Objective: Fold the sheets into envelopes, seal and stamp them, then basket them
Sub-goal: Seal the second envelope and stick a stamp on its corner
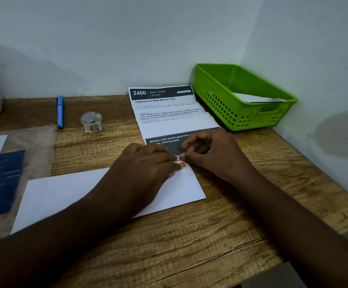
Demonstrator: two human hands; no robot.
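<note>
A white envelope (69,192) lies flat on the wooden desk (189,235) in front of me. At its far right corner sits a small red and white stamp (181,163). My left hand (146,163) rests on the envelope with its fingertips on the stamp. My right hand (212,150) is beside it, fingers curled, thumb and forefinger pinching the stamp's edge. A creased printed sheet (169,113) lies behind my hands. The green basket (227,100) stands at the back right with a white envelope (252,98) inside.
A roll of tape (91,122) and a blue pen (60,112) lie at the back left. A clear plastic bag with blue and white papers (3,179) covers the left edge. Walls close the back and right sides.
</note>
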